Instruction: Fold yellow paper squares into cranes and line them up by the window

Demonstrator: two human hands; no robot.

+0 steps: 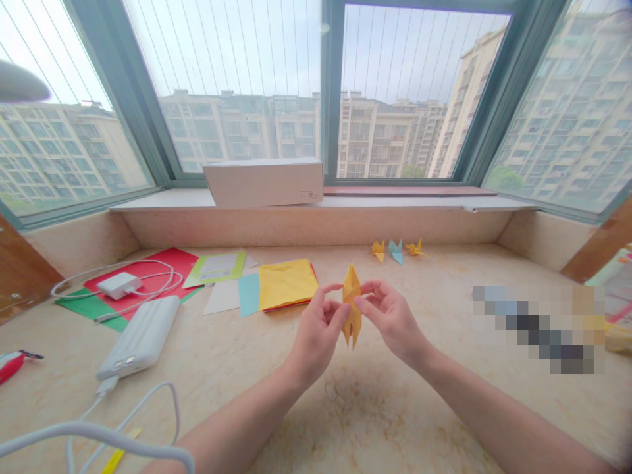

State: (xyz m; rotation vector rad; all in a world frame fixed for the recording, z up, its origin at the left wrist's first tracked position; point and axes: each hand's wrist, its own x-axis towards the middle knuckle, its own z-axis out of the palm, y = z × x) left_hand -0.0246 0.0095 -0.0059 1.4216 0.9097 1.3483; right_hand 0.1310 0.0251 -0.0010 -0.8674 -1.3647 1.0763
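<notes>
Between both hands, above the stone sill, is a folded yellow origami paper [351, 296]. It stands upright, long and narrow, with a pointed top and two split points at the bottom. My left hand [320, 329] pinches its left edge between thumb and fingers. On the other edge, my right hand [392, 316] grips it the same way, thumb in front. Beyond the hands stand small folded paper cranes: a yellow one [378, 251], a blue one [395, 251] and another yellow one [415, 248].
Left of my hands lie yellow paper sheets [289, 283], a blue sheet [249, 294] and red paper [148, 263]. A white power bank [141, 339], a charger [118, 285] and looping cables [99, 431] occupy the left. A white box [264, 183] rests on the ledge by the window.
</notes>
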